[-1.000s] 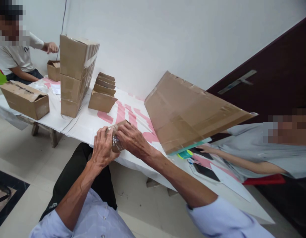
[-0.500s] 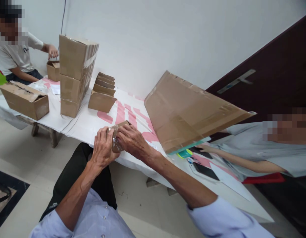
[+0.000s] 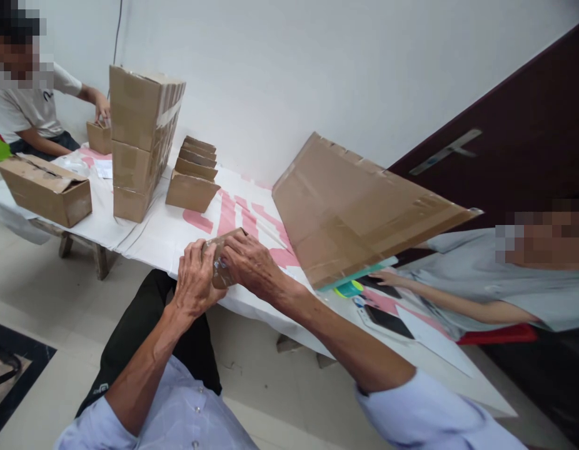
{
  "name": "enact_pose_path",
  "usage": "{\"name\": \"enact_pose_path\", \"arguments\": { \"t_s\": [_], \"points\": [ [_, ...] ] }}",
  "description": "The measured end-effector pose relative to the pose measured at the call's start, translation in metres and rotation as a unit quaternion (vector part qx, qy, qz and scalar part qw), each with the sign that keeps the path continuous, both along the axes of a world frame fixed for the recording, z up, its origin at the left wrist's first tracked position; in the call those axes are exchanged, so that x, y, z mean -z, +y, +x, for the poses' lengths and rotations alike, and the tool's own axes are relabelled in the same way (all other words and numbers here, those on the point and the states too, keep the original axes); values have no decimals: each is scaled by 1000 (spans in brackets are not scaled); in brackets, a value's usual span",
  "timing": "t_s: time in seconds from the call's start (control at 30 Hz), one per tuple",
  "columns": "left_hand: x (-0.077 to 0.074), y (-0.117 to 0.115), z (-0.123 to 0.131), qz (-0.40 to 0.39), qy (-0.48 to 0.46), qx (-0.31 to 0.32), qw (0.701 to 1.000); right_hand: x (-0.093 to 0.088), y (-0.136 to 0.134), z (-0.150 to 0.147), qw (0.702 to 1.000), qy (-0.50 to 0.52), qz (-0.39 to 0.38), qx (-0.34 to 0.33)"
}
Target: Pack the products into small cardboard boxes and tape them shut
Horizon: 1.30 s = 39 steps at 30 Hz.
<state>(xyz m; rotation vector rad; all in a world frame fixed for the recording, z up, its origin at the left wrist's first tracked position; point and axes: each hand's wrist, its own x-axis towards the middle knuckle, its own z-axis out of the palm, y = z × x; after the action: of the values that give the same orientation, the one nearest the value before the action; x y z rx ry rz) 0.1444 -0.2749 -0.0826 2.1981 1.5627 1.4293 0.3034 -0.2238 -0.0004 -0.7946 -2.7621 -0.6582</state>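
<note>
Between my hands, at the table's near edge, is a small brown cardboard box [image 3: 220, 280] with shiny clear tape on its side. My left hand [image 3: 196, 275] wraps round its left end. The fingers of my right hand [image 3: 245, 259] are curled over its top and right side, pressing near the tape. Both hands cover much of the box, so its far face is hidden. Just beyond stand several open cardboard boxes [image 3: 192, 190] in a row, flaps up.
Tall stacked boxes [image 3: 132, 112] and a long box [image 3: 45, 190] stand left on the cloth-covered table [image 3: 149, 240]. A large cardboard panel [image 3: 355, 206] leans right, near a tape roll [image 3: 349, 289] and a phone [image 3: 389, 320]. One person [image 3: 36, 106] sits left, another [image 3: 486, 294] right.
My hands stay on the box, with only a slight shift of the right fingers near the tape. The left person's hand has lowered onto a small box.
</note>
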Motion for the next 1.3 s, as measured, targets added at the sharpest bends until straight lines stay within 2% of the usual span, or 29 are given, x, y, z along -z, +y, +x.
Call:
{"name": "enact_pose_path", "arguments": {
  "t_s": [0.27, 0.7, 0.9, 1.2, 1.3],
  "points": [
    [-2, -1, 2, 5, -3, -1, 1000, 4, 0, 2, 999, -9, 27, 22],
    [-4, 0, 3, 1, 5, -4, 1000, -1, 3, 4, 999, -19, 26, 6],
    [-5, 0, 3, -2, 6, -1, 1000, 3, 3, 9, 998, -5, 48, -28],
    [-2, 1, 1, 2, 14, 2, 1000, 9, 1, 17, 997, 40, 22, -64],
    [-3, 0, 1, -4, 10, 1, 1000, 10, -2, 18, 997, 54, -2, -54]
  ]
}}
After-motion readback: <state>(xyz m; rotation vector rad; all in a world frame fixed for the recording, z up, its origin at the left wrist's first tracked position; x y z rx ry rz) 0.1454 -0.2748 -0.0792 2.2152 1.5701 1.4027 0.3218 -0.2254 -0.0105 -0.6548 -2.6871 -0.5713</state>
